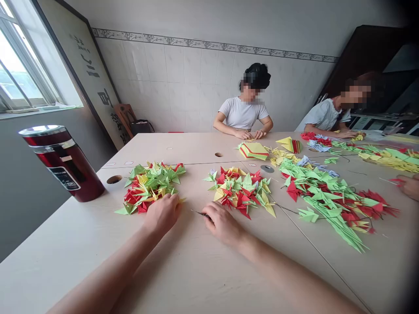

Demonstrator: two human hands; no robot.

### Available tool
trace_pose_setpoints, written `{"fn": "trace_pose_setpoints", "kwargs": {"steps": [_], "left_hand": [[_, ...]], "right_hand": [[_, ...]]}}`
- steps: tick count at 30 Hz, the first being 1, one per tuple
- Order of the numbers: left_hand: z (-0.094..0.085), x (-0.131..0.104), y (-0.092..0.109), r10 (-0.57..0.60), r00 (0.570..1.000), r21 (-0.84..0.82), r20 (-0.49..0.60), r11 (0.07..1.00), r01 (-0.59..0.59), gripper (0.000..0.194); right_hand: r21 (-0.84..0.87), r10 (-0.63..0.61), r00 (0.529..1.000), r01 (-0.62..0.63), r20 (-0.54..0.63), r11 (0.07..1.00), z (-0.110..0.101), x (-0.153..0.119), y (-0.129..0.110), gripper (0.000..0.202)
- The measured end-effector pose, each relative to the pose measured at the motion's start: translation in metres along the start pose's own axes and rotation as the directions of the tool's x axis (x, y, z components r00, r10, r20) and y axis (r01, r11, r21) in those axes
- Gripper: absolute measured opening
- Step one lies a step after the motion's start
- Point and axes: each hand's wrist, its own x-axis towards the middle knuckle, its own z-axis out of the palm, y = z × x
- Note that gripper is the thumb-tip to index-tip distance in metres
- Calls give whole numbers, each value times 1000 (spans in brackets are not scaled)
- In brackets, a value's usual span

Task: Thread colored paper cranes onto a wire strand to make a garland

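- the left hand is lowered onto the near edge of the left pile, where red, green and yellow folded paper pieces are heaped; its fingers are curled, and a yellow paper tip is seen just beside them, but whether it is gripped cannot be told.
- a small pointed tool is clamped in the closed fingers of the right hand, its thin tip aimed toward the left hand; the two hands are held apart, low over the table.
- the middle pile, mixed in the same colours, is placed just beyond the right hand.
- to the right, long bundles of green and red folded paper are laid out, with a dark cord stretched between them and the middle pile.
- a paper stack in yellow and red is set farther back, near a metal disc.
- a dark red flask is stood upright at the left, beside a round hole in the table.
- across the table, folded paper is handled by a person in a white top; a second person is seated at the right, and another hand is seen at the right edge, near red paper.
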Motion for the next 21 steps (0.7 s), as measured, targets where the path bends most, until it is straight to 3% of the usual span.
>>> {"fn": "trace_pose_setpoints", "kwargs": {"steps": [4,7,10,13,17,21], "left_hand": [[5,-4,-7,96,990,-247,-102,962,-118,25],[11,-9,-2,164,970,-577,-177,782,-237,20],[18,-13,6,146,971,-782,-191,575,-240,15],[21,-14,11,128,969,-841,-210,481,-246,11],[21,-15,10,129,962,-824,-239,497,-271,8],[20,-16,8,185,933,-776,-307,519,-358,3]], "right_hand": [[217,124,983,-92,-138,972,-2,-6,4,16],[265,224,949,-163,-221,950,-9,-5,4,21],[286,232,941,-158,-247,945,-17,-4,-1,28],[258,161,955,-95,-248,961,-23,-7,-10,28],[175,80,971,-40,-224,984,-23,-12,-19,26],[127,87,972,-60,-217,990,-15,-15,-19,24]]}}
